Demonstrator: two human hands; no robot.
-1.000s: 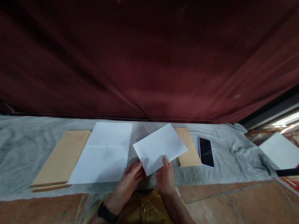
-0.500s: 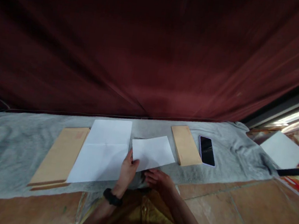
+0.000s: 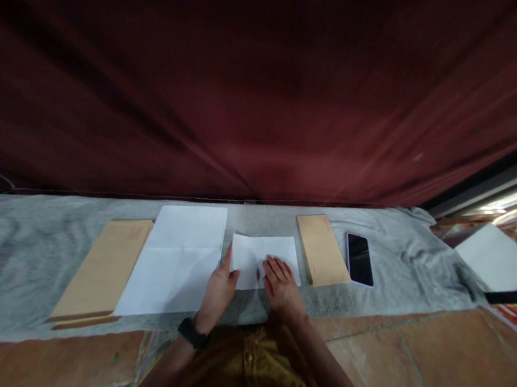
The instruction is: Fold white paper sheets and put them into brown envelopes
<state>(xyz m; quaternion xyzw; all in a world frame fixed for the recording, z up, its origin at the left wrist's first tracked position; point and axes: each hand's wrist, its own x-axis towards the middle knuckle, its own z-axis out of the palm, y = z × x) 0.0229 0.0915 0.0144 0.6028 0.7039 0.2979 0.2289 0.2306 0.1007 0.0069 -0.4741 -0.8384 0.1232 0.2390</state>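
Observation:
A white sheet of paper (image 3: 251,254), folded, lies on the grey cloth in front of me. My left hand (image 3: 219,289), with a dark band on its wrist, is at the paper's left edge; its index finger stretches along that edge and its thumb touches the near left corner. My right hand (image 3: 281,283) lies flat on the right half of the sheet, fingers extended. Left of my left hand is a stack of larger white paper (image 3: 178,271) with a crease across it. To the right of the folded sheet lies a small stack of brown envelopes (image 3: 324,252).
Larger brown envelopes (image 3: 106,263) are stacked at the left, touching the white paper. A phone (image 3: 360,259) with a purple edge lies right of the small envelopes. Grey cloth (image 3: 9,263) covers the surface; a dark red drape (image 3: 270,94) hangs behind. Tiled floor (image 3: 379,359) shows in front.
The folded sheet, tilted before, now lies flatter on the cloth. My right hand has moved up from beside its near edge onto its right half. My left thumb has shifted towards the sheet's edge.

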